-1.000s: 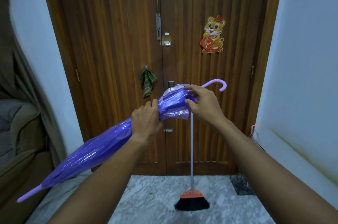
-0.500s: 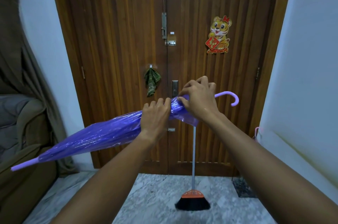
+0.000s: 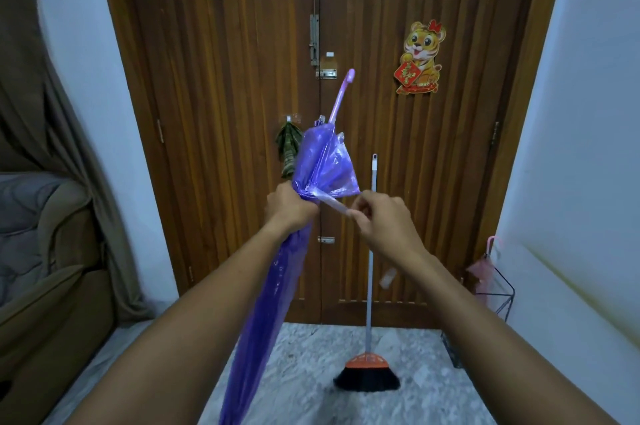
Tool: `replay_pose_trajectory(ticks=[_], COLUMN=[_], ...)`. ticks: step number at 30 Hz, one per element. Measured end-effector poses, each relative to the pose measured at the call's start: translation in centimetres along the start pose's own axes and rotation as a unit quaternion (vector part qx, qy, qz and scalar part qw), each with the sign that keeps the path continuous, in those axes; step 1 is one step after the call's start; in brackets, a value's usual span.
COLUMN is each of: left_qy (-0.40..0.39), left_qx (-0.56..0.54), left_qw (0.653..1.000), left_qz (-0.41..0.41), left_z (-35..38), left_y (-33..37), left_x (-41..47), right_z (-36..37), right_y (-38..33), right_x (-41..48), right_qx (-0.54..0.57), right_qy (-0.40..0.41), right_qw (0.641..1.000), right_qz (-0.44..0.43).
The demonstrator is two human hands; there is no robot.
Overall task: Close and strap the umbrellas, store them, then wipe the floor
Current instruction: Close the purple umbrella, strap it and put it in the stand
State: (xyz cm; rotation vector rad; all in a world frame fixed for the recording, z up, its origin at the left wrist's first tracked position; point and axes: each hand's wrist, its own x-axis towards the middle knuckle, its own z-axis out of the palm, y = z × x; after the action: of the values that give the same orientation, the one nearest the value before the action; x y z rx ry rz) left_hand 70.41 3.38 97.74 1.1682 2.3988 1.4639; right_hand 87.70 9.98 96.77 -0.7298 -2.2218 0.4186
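Observation:
A folded purple umbrella (image 3: pixel 277 293) stands almost upright in front of me, its lilac handle (image 3: pixel 341 95) pointing up toward the door and its tip below the frame's bottom edge. My left hand (image 3: pixel 289 208) grips the bunched canopy near its upper end. My right hand (image 3: pixel 384 220) pinches the umbrella's pale strap (image 3: pixel 334 205) and holds it stretched out to the right of the canopy. A pink closed umbrella (image 3: pixel 483 268) stands in a black wire stand (image 3: pixel 498 300) by the right wall.
A broom (image 3: pixel 369 338) with an orange head leans against the wooden double door (image 3: pixel 221 78). A brown sofa (image 3: pixel 45 286) and a curtain (image 3: pixel 41 112) fill the left side. The marble floor (image 3: pixel 346 404) lies below. A green cloth (image 3: pixel 287 150) hangs on a door hook.
The umbrella has swung from nearly level, tip to the left, to nearly upright with the handle up. My right hand left the canopy top and now pulls the strap out to the right.

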Motion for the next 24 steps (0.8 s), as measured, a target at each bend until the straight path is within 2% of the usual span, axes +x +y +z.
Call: replay_pose_trajectory(ticks=[3, 7, 11, 15, 19, 24], left_qy=[-0.059, -0.195, -0.313, -0.351, -0.372, -0.42], left_qx=[-0.104, -0.197, -0.274, -0.323, -0.417, -0.509], left_qw=[0.992, 0.96, 0.908, 0.879, 0.827, 0.747], left_qz=[-0.026, -0.045, -0.043, -0.019, -0.056, -0.084], left_z=[0.3, 0.4, -0.6, -1.3, -0.8, -0.2], left_y=[0.0, 0.6, 1.3, 1.9, 1.9, 2.1], left_x=[-0.1, -0.7, -1.0, -2.0, -2.3, -2.3], right_z=[-0.2, 0.3, 0.3, 0.1, 0.4, 1.2], right_y=[2.0, 3.0, 3.1, 3.2, 2.7, 1.5], right_x=[0.4, 0.5, 0.4, 1.2, 2.4, 3.2], right_qx=[0.173, 0.268, 0.362, 0.409, 0.432, 0.482], right_qy=[-0.059, -0.113, -0.089, -0.055, 0.01, -0.024], right_qw=[0.978, 0.95, 0.921, 0.905, 0.891, 0.862], right_qz=[0.103, 0.114, 0.11, 0.105, 0.137, 0.152])
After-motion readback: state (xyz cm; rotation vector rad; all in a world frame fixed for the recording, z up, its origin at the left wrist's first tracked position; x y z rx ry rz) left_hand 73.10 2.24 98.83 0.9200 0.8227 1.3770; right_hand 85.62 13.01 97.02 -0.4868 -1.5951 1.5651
